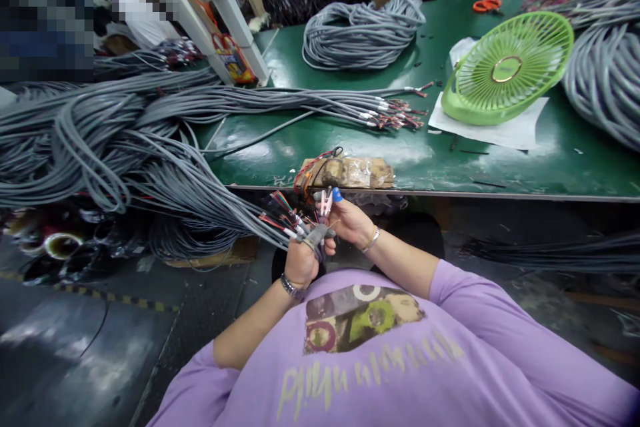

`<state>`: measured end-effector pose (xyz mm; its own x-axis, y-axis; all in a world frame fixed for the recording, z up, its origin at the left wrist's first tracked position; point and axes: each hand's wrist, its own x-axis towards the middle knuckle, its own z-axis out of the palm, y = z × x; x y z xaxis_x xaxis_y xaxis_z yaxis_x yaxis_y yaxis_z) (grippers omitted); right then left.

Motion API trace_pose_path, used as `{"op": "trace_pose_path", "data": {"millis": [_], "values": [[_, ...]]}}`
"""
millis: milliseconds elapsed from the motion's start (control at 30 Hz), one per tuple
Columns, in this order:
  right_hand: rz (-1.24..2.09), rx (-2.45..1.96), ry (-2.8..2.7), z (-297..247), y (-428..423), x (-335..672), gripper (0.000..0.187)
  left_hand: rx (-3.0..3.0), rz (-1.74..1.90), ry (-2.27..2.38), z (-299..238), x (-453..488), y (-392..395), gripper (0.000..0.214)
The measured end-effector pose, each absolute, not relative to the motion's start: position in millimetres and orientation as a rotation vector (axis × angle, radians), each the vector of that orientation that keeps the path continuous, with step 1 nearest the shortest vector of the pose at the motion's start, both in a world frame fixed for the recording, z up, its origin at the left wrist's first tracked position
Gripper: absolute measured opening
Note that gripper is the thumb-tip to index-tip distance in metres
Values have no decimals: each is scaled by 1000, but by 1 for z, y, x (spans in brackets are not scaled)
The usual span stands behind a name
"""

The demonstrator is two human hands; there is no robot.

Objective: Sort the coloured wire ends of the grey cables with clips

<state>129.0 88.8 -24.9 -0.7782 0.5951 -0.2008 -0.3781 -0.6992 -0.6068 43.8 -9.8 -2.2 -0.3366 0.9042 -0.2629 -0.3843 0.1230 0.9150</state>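
– The left hand [303, 260], at the middle of the frame, is closed round a bunch of grey cables [235, 203]. And the right hand [353, 221]?
– Just right of it, its fingertips seem pinched on a pale piece [325, 203] beside the coloured wire ends [281, 201]; it's too small to say what that is.
– How would you handle this well?
– I'd hold the left grip snug just behind the ends, so they fan out without slipping, and move one strand at a time. A hard tug might bend or snap wires that thin.
– Where do the cables lie?
– They run from the big cable pile [90, 153] at the left of the frame down into the left hand. The ends poke out above its knuckles, left of the right hand's fingertips, below the near edge of the counter [425, 170].
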Motion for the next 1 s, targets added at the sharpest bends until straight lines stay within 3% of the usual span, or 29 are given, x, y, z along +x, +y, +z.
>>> {"op": "trace_pose_path", "data": {"millis": [400, 600, 1000], "values": [[2480, -500, -424, -30, 87, 136, 50, 647, 1462, 1300, -2, 43, -25, 26], [2394, -550, -525, -25, 87, 138, 32, 642, 1560, 1341, 4, 46, -19, 27], [2398, -574, -709, -19, 82, 135, 53, 592, 1536, 1404, -3, 49, -8, 28]]}}
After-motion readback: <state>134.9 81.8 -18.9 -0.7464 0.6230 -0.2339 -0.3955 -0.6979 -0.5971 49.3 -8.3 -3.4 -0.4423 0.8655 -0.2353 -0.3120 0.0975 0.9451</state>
